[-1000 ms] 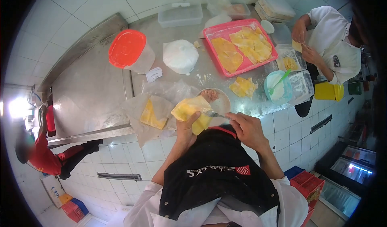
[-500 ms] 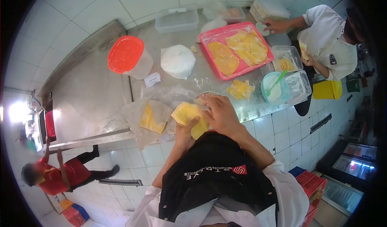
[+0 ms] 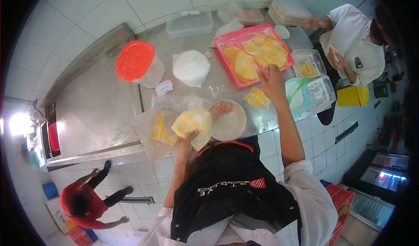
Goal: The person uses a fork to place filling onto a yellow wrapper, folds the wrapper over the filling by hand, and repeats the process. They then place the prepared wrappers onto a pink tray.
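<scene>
Low in the middle, my left hand (image 3: 187, 144) holds yellow dough sheets (image 3: 193, 123) dusted with flour, its fingers closed round their lower edge. My right hand (image 3: 274, 81) reaches out over the front edge of the pink tray (image 3: 240, 85); whether its fingers hold anything is too small to tell. Folded yellow pieces (image 3: 267, 49) lie in the tray. One more yellow piece (image 3: 256, 98) rests on the steel table below it. Beside my left hand is a round plate (image 3: 233, 126) with minced pinkish filling (image 3: 222, 109). Yellow sheets (image 3: 161, 130) lie on clear plastic at the left.
A red-lidded tub (image 3: 136, 61), a white bag (image 3: 191, 68), a paper label (image 3: 164, 88) and a clear container (image 3: 189, 23) stand on the table. A turquoise bowl (image 3: 297, 98) sits right. A co-worker (image 3: 355, 36) works at the right; another person (image 3: 83, 204) is at lower left.
My right hand has moved from the plate to the tray. My left hand and its dough have shifted slightly left. The co-worker's hand has left the white cup, and the person in red has moved.
</scene>
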Demonstrator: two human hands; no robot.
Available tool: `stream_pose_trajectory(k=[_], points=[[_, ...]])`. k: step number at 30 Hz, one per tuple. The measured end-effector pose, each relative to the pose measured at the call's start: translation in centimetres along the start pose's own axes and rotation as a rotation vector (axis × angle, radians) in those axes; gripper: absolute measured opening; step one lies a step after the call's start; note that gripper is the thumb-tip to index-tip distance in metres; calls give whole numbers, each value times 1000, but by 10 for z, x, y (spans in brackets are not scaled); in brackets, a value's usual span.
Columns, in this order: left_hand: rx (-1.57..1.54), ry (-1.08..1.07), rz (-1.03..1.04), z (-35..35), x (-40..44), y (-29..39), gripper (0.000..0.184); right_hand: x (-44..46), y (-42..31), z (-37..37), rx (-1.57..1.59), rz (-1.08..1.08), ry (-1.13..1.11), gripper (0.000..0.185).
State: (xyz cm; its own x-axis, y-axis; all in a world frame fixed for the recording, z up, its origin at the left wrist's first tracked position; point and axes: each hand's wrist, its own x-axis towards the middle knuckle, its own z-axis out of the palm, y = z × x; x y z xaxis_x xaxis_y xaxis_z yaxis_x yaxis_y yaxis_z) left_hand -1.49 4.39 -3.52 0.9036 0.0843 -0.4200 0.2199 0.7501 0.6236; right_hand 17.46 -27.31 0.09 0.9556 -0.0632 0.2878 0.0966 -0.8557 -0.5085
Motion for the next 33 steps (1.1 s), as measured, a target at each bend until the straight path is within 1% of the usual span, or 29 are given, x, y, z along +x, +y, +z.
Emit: stream_pose_trajectory(k=[3, 5, 7, 10, 11, 14, 17, 20, 23, 26, 29, 32, 33], points=[[33, 24, 30, -8, -1, 7, 59, -35, 1, -2, 130, 40, -274, 29], [14, 33, 30, -14, 0, 10, 59, -67, -4, 1, 135, -100, -363, 27], [-27, 28, 11, -20, 2, 13, 58, -98, -4, 4, 114, -121, -575, 21], [-104, 19, -34, -22, 4, 16, 58, -133, -13, 7, 163, -193, -540, 27], [-116, 27, -41, -20, 4, 17, 58, -138, -10, 7, 55, -165, -635, 33], [-140, 21, -60, -19, 5, 16, 59, -144, -29, 2, -75, -38, -738, 39], [-153, 11, -89, -17, 7, 13, 58, -169, -18, 27, -20, -127, -663, 45], [-158, 28, -98, -17, 9, 11, 56, -171, -26, 23, -110, -120, -800, 46], [-153, 47, -95, -13, 10, 10, 54, -163, -40, 0, -165, -103, -894, 44], [-149, 35, -104, -19, 10, 11, 59, -155, -39, -5, -14, 2, -837, 47], [-202, -19, -108, -18, 9, 9, 64, -153, -42, 7, -23, 52, -725, 39], [-222, -28, -96, -21, 10, 7, 69, -168, -46, 17, -137, -5, -808, 37], [-222, -21, -91, -21, 11, 6, 70, -167, -49, 14, -121, 1, -852, 36]])
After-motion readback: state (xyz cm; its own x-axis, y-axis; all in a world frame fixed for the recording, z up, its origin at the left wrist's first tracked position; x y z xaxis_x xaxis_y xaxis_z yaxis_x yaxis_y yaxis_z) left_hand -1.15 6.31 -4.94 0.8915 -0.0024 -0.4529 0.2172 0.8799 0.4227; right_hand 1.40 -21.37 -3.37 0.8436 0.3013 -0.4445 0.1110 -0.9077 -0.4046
